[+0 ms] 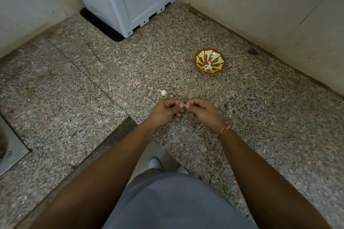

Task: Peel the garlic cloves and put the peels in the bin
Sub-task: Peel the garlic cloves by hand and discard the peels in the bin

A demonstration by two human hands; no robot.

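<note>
home kitchen, granite counter (242,117), tiled walls (260,5)

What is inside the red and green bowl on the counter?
The bowl holds a small heap of pale pieces at its bottom, either peels or peeled cloves; too small to tell. Whatever lies beneath the heap is covered.

garlic clove (184,105) mostly hidden between curled hands, steel sink (11,147) cut off at left edge

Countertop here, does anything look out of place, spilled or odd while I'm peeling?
Nothing is spilled or damaged. One garlic clove lies loose on the granite counter, apart from the red and green bowl, which holds pale pieces. Both the left hand and right hand pinch a clove between them.
</note>
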